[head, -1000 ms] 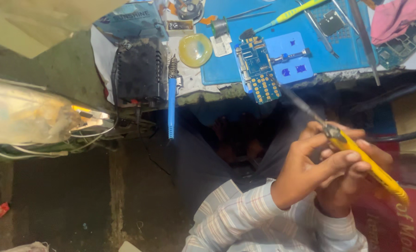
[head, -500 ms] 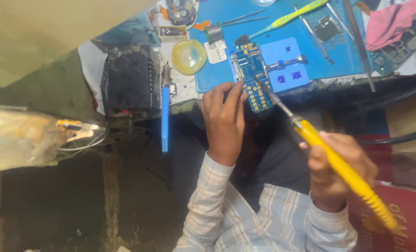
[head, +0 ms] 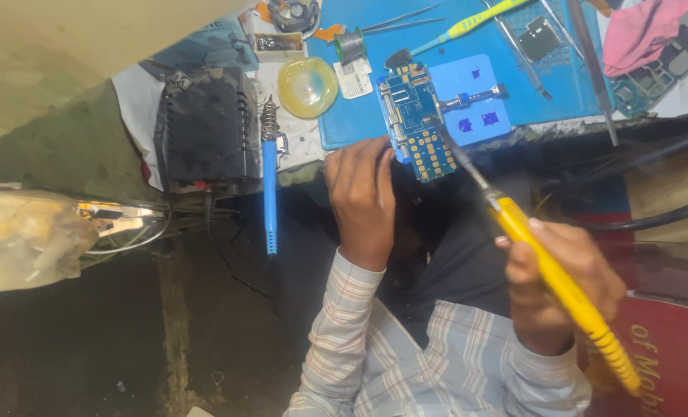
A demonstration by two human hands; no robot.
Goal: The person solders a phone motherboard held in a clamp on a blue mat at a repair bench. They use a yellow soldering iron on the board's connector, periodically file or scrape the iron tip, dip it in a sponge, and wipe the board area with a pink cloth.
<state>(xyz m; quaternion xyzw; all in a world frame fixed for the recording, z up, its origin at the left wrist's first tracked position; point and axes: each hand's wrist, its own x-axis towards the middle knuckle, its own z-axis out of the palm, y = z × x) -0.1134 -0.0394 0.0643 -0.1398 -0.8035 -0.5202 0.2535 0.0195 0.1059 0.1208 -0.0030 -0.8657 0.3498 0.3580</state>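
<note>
Two hands in frame. Right hand (head: 560, 286) is closed around a yellow soldering iron (head: 548, 270), tip at the lower end of the blue circuit board (head: 415, 120). Left hand (head: 363, 197) is loosely curled, holds nothing, fingertips at the mat (head: 351, 108) edge just beside the board. Farther off: a blue-handled iron (head: 270, 181) on its stand, a black box (head: 207, 127), a round yellow dish (head: 307, 86).

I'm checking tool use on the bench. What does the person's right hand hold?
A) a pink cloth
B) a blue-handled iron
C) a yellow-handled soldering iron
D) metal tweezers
C: the right hand grips a yellow-handled soldering iron, its tip reaching the blue circuit board.
</note>
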